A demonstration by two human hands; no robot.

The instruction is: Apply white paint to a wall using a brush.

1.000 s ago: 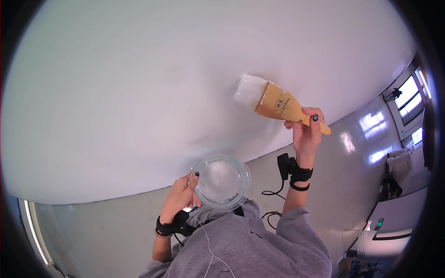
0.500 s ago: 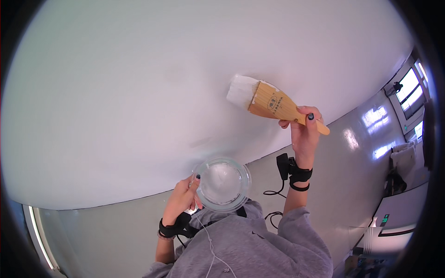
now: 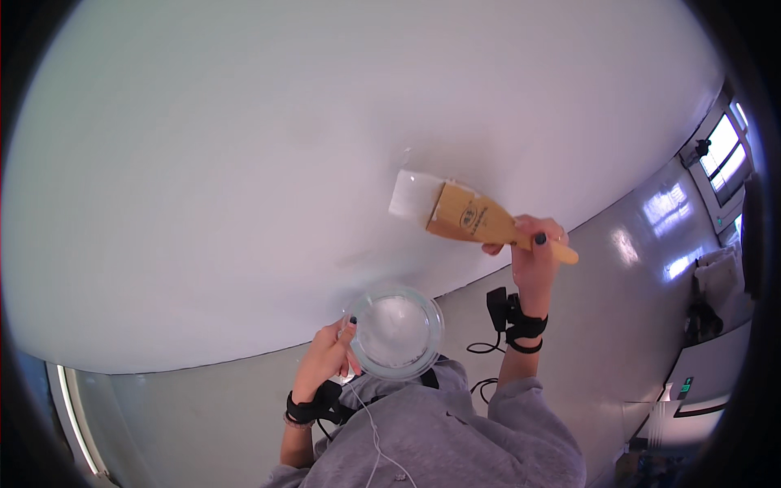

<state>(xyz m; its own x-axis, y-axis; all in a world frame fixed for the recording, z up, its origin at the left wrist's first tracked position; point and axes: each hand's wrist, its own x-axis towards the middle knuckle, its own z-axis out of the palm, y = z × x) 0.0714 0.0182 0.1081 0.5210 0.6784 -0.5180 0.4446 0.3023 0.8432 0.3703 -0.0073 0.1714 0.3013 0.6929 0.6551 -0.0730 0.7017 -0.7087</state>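
Clamps a flat wooden brush (image 3: 468, 215) by its handle in the right grip (image 3: 533, 254), white bristles (image 3: 413, 195) to the left of it, before the white wall (image 3: 203, 203). Pinches a clear glass bowl (image 3: 397, 335) by its rim in the left grip (image 3: 327, 358), hiding part of the wall's lower edge. Wears a black wrist strap (image 3: 527, 328) just below the right grip, beside a black cable (image 3: 486, 350).

I make out a loose grey top (image 3: 480, 451) with sleeves ending near the elbows, a small dark mark (image 3: 455, 418) on its chest and a thin white cord (image 3: 373, 429) down its front. I see dark-painted thumbnails on the left hand (image 3: 327, 355) and right hand (image 3: 534, 259), a black left wrist strap (image 3: 304, 409) beside a thin bracelet (image 3: 298, 423), and black right wrist bands (image 3: 527, 328) carrying a black box (image 3: 496, 309) with a black cable (image 3: 486, 350).
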